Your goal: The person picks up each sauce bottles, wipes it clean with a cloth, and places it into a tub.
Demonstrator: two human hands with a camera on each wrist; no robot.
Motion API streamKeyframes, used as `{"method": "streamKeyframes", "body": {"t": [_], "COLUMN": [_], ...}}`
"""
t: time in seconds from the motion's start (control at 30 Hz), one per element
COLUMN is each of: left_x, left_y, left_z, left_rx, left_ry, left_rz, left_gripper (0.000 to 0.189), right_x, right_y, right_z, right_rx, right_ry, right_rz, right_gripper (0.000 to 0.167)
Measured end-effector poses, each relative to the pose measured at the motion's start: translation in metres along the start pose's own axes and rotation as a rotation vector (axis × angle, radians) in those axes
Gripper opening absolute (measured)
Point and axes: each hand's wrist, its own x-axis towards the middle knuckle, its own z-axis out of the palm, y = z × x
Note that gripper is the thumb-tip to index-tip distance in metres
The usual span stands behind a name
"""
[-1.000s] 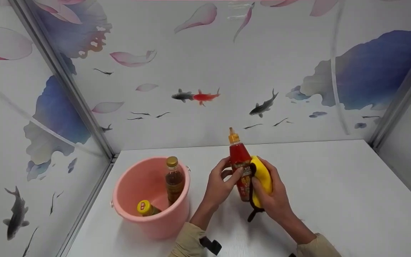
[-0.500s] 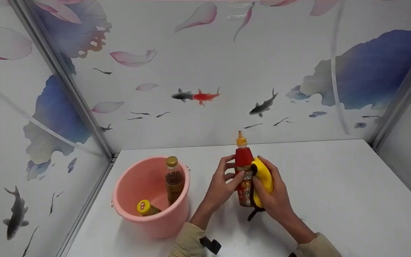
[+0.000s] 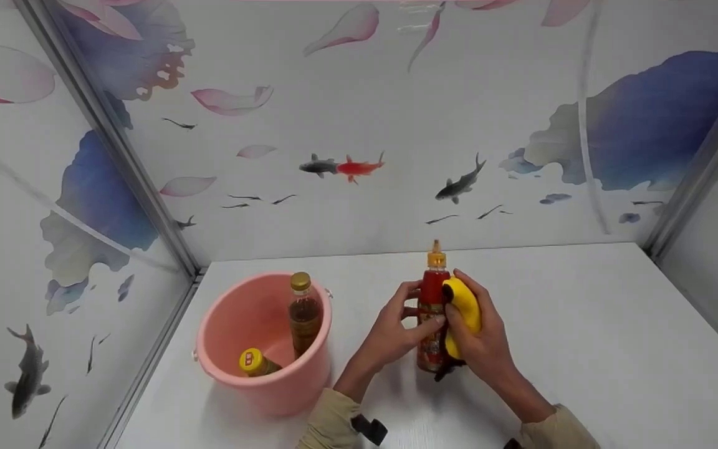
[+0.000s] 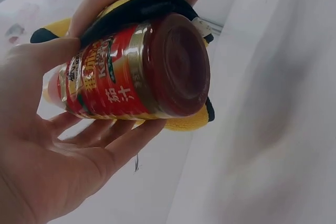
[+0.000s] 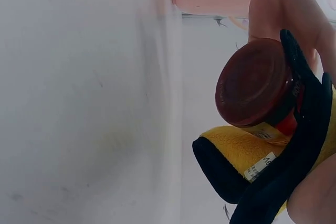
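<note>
- White tabletop (image 3: pixel 596 318) meets a fish-printed back wall (image 3: pixel 259 234).
- Left hand (image 3: pixel 393 333): gripping the tomato-sauce squeeze bottle (image 3: pixel 432 294), thumb across its label, fingers round its far side.
- Right hand (image 3: pixel 487 343): closed round a yellow cloth with black edging (image 3: pixel 467 307), which it holds against the bottle's right side.
- Over the last second the bottle has swung from a leftward lean to nearly upright, sitting lower and further right; the right hand has barely shifted.
- Its base shows in both wrist views, so it is held up off the tabletop.
- Judging by that turn against the cloth, wiping seems under way, with a new part of the bottle being offered.
- Beside the left forearm, a pink bucket (image 3: pixel 272 396) is unchanged, holding a gold-capped bottle of dark liquid (image 3: pixel 305 318) and a yellow-capped container (image 3: pixel 258 363).
</note>
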Motion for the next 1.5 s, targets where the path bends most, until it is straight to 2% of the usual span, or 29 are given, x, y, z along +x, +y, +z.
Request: {"method": "streamKeyframes", "body": {"t": [0.13,0.23,0.4,0.77,1.0,1.1,1.33,1.5], "left_x": [0.0,-0.001,0.0,0.004,0.003,0.002,-0.001,-0.001], "left_y": [-0.001,-0.001,0.001,0.006,0.009,0.009,0.01,0.009], "left_z": [0.001,0.0,-0.003,-0.007,-0.013,-0.012,-0.009,-0.009], "left_rx": [0.024,0.006,-0.062,-0.166,-0.242,-0.233,-0.098,-0.077], "left_ry": [0.013,0.01,0.025,0.117,0.163,0.139,0.071,0.052], "left_rz": [-0.009,-0.007,0.018,0.075,0.054,0.028,-0.02,-0.028], "left_gripper": [0.062,0.063,0.066,0.067,0.067,0.064,0.064,0.059], "right_x": [0.001,0.001,0.0,-0.006,-0.009,-0.009,-0.01,-0.008], "right_y": [-0.001,-0.001,-0.001,-0.002,-0.001,-0.001,0.0,0.0], "right_z": [-0.001,-0.001,0.0,0.006,0.01,0.011,0.011,0.01], "right_rx": [0.01,0.015,0.025,0.005,-0.005,-0.008,-0.004,-0.006], "right_ry": [0.006,0.007,-0.002,-0.018,-0.037,-0.033,-0.027,-0.017], "right_rz": [0.009,-0.009,-0.054,-0.015,-0.017,-0.008,-0.008,-0.008], "right_gripper": [0.064,0.065,0.066,0.067,0.067,0.068,0.068,0.066]}}
